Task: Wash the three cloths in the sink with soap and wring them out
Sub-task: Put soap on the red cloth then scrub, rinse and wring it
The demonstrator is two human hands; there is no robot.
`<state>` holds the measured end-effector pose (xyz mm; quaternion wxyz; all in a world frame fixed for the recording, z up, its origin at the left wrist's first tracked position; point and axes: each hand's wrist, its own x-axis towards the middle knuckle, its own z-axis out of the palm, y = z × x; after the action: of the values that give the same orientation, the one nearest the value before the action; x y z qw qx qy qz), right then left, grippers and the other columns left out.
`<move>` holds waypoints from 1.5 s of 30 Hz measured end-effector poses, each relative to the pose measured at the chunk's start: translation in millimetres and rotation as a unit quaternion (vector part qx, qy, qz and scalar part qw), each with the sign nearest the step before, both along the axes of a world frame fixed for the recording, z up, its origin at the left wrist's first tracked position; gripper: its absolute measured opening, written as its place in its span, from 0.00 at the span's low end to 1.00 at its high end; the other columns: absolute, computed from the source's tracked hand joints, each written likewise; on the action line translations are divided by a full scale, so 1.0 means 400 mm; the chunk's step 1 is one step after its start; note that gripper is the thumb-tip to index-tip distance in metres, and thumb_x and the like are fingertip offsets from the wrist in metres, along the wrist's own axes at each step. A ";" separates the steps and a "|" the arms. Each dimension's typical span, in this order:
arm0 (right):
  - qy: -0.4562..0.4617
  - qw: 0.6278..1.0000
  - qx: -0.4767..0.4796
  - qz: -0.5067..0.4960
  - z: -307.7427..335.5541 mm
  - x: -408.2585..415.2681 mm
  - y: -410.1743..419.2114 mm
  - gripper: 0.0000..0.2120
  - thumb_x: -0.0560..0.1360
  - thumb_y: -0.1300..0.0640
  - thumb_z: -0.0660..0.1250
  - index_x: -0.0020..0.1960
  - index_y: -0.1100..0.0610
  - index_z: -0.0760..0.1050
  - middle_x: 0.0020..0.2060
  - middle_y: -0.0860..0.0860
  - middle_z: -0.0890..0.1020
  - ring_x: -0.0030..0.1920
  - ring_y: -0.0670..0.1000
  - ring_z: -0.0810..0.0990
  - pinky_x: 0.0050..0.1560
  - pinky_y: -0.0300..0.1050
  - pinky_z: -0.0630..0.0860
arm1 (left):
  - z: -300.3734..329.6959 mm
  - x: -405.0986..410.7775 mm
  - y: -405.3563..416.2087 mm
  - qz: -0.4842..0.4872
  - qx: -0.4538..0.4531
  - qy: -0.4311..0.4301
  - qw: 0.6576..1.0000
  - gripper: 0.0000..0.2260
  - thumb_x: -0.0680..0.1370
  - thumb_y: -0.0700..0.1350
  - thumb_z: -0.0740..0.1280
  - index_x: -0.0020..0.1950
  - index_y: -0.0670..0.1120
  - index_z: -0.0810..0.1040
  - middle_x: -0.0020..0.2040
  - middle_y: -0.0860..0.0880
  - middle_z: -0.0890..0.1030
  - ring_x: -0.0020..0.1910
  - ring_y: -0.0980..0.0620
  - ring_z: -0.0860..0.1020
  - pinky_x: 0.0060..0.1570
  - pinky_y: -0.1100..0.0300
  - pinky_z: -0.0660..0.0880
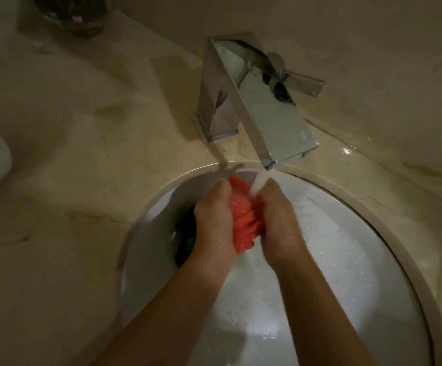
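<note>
Taking the square chrome faucet (254, 101) as the landmark, the round white ceramic sink (320, 233) lies directly below its spout, and a stream of water (258, 182) falls from the spout's tip onto the work. Just under that tip, the bunched coral-red cloth (243, 220) is held above the basin between both hands: the left hand (214, 220) grips it from the side away from the stream, the right hand (280, 220) from the side under the stream. The fingers of both hands are curled under the fabric and mostly hidden, closed around its pleated folds rather than spread. A dark green cloth (185, 239) lies bundled against the sink wall, just beside the left hand and farther from the faucet; a third cloth cannot be made out. Foam and droplets (333, 247) speckle the basin below the faucet. This looks like the rinsing or scrubbing step on the red cloth, with wringing not yet done. The next move probably calls for twisting the two hands in opposite directions over the basin to squeeze the water out. The beige marble table (82, 154) surrounds the sink, and a dark glass dish (77, 14) sits on it well apart from the faucet.
</note>
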<state>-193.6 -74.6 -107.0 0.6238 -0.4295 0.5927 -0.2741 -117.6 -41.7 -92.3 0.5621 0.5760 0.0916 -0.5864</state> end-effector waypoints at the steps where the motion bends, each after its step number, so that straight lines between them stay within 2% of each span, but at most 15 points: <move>1: -0.049 0.999 0.010 -0.010 -0.004 -0.025 -0.004 0.21 0.80 0.39 0.54 0.54 0.52 0.79 0.48 0.52 0.84 0.51 0.54 0.82 0.50 0.48 0.78 | -0.012 0.005 0.009 -0.023 -0.055 0.035 0.998 0.12 0.79 0.50 0.63 0.42 0.47 0.82 0.43 0.41 0.83 0.31 0.52 0.82 0.33 0.57 0.80; 5: -0.207 0.960 0.179 -0.064 -0.025 -0.092 0.010 0.32 0.75 0.32 0.53 0.67 0.54 0.74 0.64 0.59 0.78 0.64 0.62 0.76 0.63 0.58 0.72 | -0.004 0.022 0.041 -0.002 -0.202 0.134 0.970 0.19 0.73 0.47 0.62 0.60 0.42 0.80 0.56 0.41 0.83 0.53 0.42 0.82 0.56 0.45 0.77; 9: -0.299 0.905 0.302 -0.001 0.005 -0.061 0.040 0.31 0.78 0.36 0.51 0.61 0.56 0.80 0.60 0.60 0.80 0.57 0.58 0.81 0.54 0.56 0.79 | -0.031 0.019 0.054 0.022 -0.238 0.025 0.971 0.17 0.70 0.37 0.66 0.58 0.48 0.76 0.53 0.45 0.83 0.51 0.45 0.83 0.45 0.51 0.80; 13: -0.266 0.945 0.169 -0.091 0.018 -0.029 0.042 0.16 0.80 0.53 0.59 0.62 0.59 0.78 0.59 0.61 0.81 0.59 0.61 0.80 0.62 0.59 0.75 | -0.045 0.022 0.071 0.008 -0.169 -0.229 0.959 0.16 0.73 0.38 0.69 0.59 0.51 0.74 0.53 0.53 0.81 0.52 0.53 0.82 0.49 0.54 0.80; 15: -0.231 0.960 0.039 -0.155 0.020 -0.022 0.049 0.10 0.79 0.60 0.62 0.59 0.54 0.76 0.56 0.57 0.82 0.53 0.58 0.82 0.54 0.55 0.79 | -0.044 0.012 0.081 -0.018 -0.146 -0.240 0.960 0.12 0.75 0.46 0.70 0.56 0.56 0.76 0.53 0.55 0.82 0.54 0.53 0.81 0.56 0.48 0.79; 17: -0.199 0.961 -0.083 -0.175 0.029 -0.010 0.058 0.20 0.76 0.67 0.62 0.60 0.46 0.74 0.58 0.52 0.80 0.55 0.55 0.80 0.52 0.52 0.79 | -0.029 -0.002 0.085 -0.044 -0.168 -0.193 0.966 0.13 0.73 0.58 0.70 0.57 0.60 0.77 0.57 0.55 0.81 0.58 0.51 0.80 0.58 0.46 0.77; 20: -0.068 0.975 -0.191 -0.090 0.012 0.012 0.070 0.16 0.75 0.59 0.59 0.58 0.45 0.75 0.55 0.46 0.80 0.57 0.49 0.80 0.56 0.50 0.79 | 0.000 -0.027 0.070 -0.059 -0.188 -0.197 0.960 0.27 0.64 0.64 0.73 0.62 0.61 0.75 0.57 0.60 0.81 0.56 0.61 0.79 0.55 0.59 0.78; 24: 0.033 0.978 -0.191 -0.082 -0.007 0.040 0.059 0.12 0.83 0.49 0.55 0.45 0.43 0.75 0.42 0.44 0.81 0.45 0.43 0.81 0.49 0.46 0.80 | 0.017 -0.033 0.043 -0.057 -0.144 -0.253 0.955 0.23 0.63 0.62 0.70 0.56 0.57 0.76 0.50 0.58 0.82 0.51 0.59 0.81 0.49 0.62 0.80; 28: 0.097 0.973 -0.203 -0.043 -0.013 0.052 0.039 0.08 0.83 0.55 0.58 0.52 0.50 0.75 0.37 0.41 0.75 0.41 0.31 0.76 0.42 0.27 0.72 | -0.024 -0.041 0.009 -0.053 -0.133 -0.271 0.952 0.07 0.76 0.49 0.69 0.41 0.53 0.72 0.38 0.55 0.78 0.39 0.63 0.79 0.44 0.70 0.76; 32: 0.075 0.984 -0.159 -0.042 -0.015 0.050 0.038 0.15 0.82 0.57 0.59 0.39 0.49 0.75 0.30 0.44 0.79 0.33 0.40 0.79 0.36 0.37 0.74 | -0.080 -0.044 -0.006 -0.068 -0.080 -0.342 0.934 0.11 0.78 0.45 0.69 0.37 0.56 0.74 0.33 0.59 0.80 0.35 0.68 0.79 0.37 0.74 0.73; 34: 0.067 0.992 -0.106 0.002 0.007 0.033 0.032 0.14 0.81 0.57 0.60 0.39 0.49 0.76 0.32 0.46 0.81 0.36 0.44 0.81 0.38 0.41 0.77 | -0.072 -0.029 0.006 -0.110 -0.080 -0.279 0.951 0.07 0.78 0.46 0.67 0.39 0.51 0.78 0.34 0.54 0.80 0.35 0.61 0.80 0.39 0.63 0.76; 37: -0.062 0.997 -0.036 -0.002 0.038 -0.009 0.020 0.11 0.80 0.50 0.61 0.51 0.55 0.79 0.43 0.55 0.82 0.42 0.52 0.82 0.37 0.43 0.78 | -0.053 0.005 0.017 -0.034 -0.072 -0.154 0.985 0.04 0.69 0.51 0.73 0.38 0.54 0.79 0.39 0.50 0.83 0.41 0.48 0.82 0.44 0.49 0.78; 40: -0.123 0.981 0.026 -0.145 0.026 -0.041 0.035 0.17 0.79 0.46 0.60 0.60 0.53 0.78 0.46 0.49 0.85 0.45 0.47 0.82 0.39 0.39 0.76 | -0.013 0.014 0.027 0.010 -0.189 0.014 0.982 0.09 0.71 0.35 0.71 0.46 0.49 0.78 0.52 0.37 0.82 0.44 0.40 0.82 0.38 0.51 0.79; 43: -0.204 0.954 0.160 -0.150 0.029 -0.040 0.074 0.21 0.79 0.43 0.56 0.55 0.55 0.82 0.51 0.55 0.85 0.56 0.54 0.82 0.58 0.49 0.76 | -0.002 0.012 0.051 -0.052 -0.232 0.001 0.971 0.24 0.68 0.35 0.71 0.63 0.48 0.76 0.58 0.39 0.81 0.52 0.44 0.83 0.41 0.56 0.79; 45: -0.221 0.954 0.145 -0.143 0.039 -0.039 0.089 0.21 0.75 0.44 0.60 0.54 0.58 0.82 0.52 0.58 0.84 0.55 0.57 0.82 0.61 0.54 0.75 | -0.008 0.012 0.063 -0.062 -0.220 -0.041 0.973 0.25 0.70 0.36 0.69 0.65 0.54 0.75 0.55 0.46 0.82 0.50 0.47 0.84 0.39 0.58 0.79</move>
<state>-209.4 -38.8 -91.3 0.7491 -0.1740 0.5287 -0.3593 -112.7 -16.6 -95.5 0.6410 0.4660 -0.0991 -0.6018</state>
